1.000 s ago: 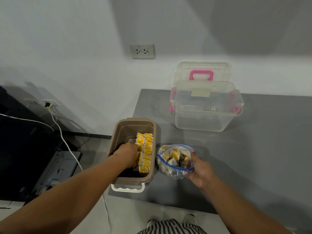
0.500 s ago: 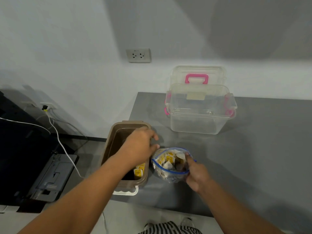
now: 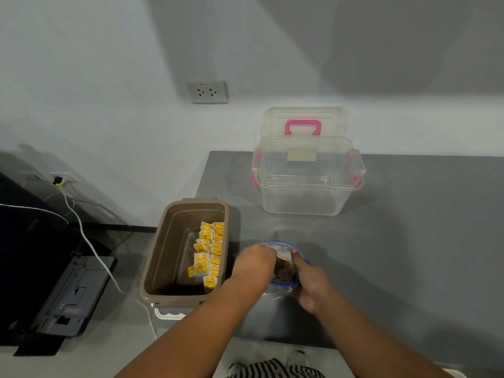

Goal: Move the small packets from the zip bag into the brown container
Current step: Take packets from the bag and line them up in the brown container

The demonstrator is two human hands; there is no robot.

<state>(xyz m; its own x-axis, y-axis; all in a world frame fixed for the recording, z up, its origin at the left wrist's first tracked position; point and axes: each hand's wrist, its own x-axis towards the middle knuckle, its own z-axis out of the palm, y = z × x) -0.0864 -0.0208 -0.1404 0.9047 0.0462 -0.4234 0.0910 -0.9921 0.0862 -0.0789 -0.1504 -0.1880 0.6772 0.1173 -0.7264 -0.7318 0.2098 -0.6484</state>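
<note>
Grey table (image 3: 409, 255): thin margins at the near and left sides

Nearest the body, the table's front edge is crossed by both forearms. Just beyond it the zip bag (image 3: 276, 291) is kept upright by the right hand (image 3: 311, 285), whose fingers and thumb are curled round its side and blue rim. The left hand (image 3: 253, 264) is dipped into the bag's mouth. Its fingertips are hidden, so it cannot be told whether a packet is pinched.

The bag is limp. If the right grip is slackened while the left hand is drawn out, the bag could be tipped and its contents scattered toward the front edge. A handful caught on the zip rim could be dropped into the narrow gap beside the brown container (image 3: 156, 257).

That container is set just left of the bag, at the table's left edge, with a white handle (image 3: 169, 314) at its near end. Small packets (image 3: 208, 249) are stacked along its right wall, and its left half is bare. A nudge from the left forearm could send it over the edge, toward the printer (image 3: 68, 296) and white cable (image 3: 90, 249) below.

Open room is offered to the right of the bag and beyond it. The clear box (image 3: 308, 192) is well apart, at the back by the wall.
</note>
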